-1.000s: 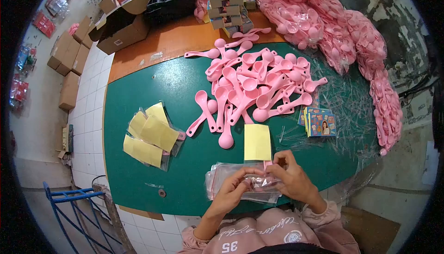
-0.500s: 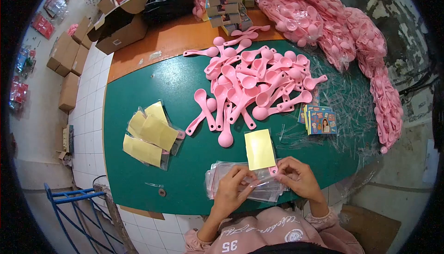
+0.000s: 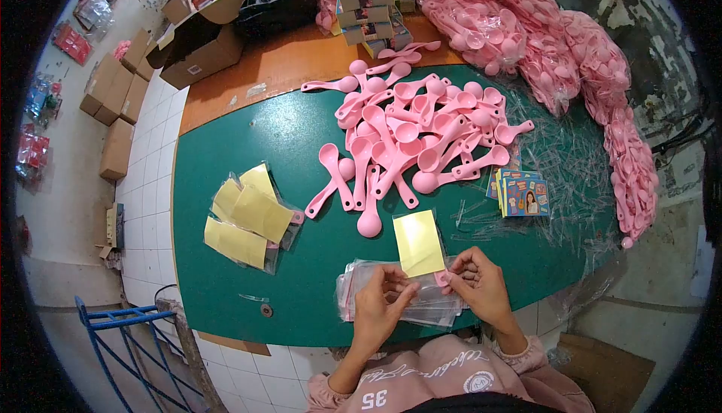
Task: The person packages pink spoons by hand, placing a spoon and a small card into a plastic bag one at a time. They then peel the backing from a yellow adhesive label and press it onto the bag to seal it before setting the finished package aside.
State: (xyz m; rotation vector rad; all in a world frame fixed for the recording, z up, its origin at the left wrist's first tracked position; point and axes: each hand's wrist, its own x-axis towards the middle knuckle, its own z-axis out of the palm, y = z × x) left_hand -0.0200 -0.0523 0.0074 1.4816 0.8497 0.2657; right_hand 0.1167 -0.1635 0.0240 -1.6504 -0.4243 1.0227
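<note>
A clear bag with a yellow card (image 3: 420,243) in it lies over a stack of empty clear bags (image 3: 361,281) at the table's near edge. A pink spoon handle (image 3: 441,279) shows at the bag's lower end. My right hand (image 3: 481,289) pinches that end between thumb and fingers. My left hand (image 3: 382,304) is at the bag's lower left corner, thumb and fingertips close together; what they hold, if anything, is too small to make out. To the left lie several bagged yellow cards (image 3: 256,214). Pink scoops (image 3: 406,135) are heaped beyond my hands.
Printed cards (image 3: 524,195) sit right of the scoops, among scattered clear strips (image 3: 556,157). Bundled card stacks (image 3: 368,7) and an open carton (image 3: 199,52) stand at the back. Large bags of pink scoops (image 3: 541,52) line the right side. A blue metal frame (image 3: 124,315) is lower left.
My left fingers have drawn closer together at the bag's lower edge, and the clear flap between my hands is less visible. The view has shifted slightly.
</note>
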